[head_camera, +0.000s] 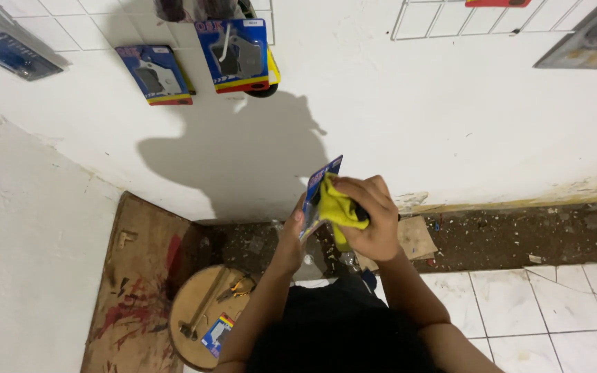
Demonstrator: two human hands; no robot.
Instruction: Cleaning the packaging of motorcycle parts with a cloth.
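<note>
Both forearms come up from the bottom of the shot and meet in front of the white wall. The left hand (290,238) is underneath, fingers clamped on the lower edge of a flat blue blister-card package (319,190), holding it tilted up on edge. The right hand (370,217) is curled over on top, fingers bunched tight around a yellow cloth (338,207) that's pressed right against the face of the package. Down on the floor to the left sits a round wooden stool top (195,311), with a small blue card package (217,333) and what looks like a long metal hand tool (202,307) lying on it, though I can't tell exactly which tool. Beside it a worn, red-stained wooden board (136,276) leans by the wall. On the wall above hang more blue carded packages (233,52), some cut off by the top edge. What's inside the held package is hidden by the cloth and hand.
</note>
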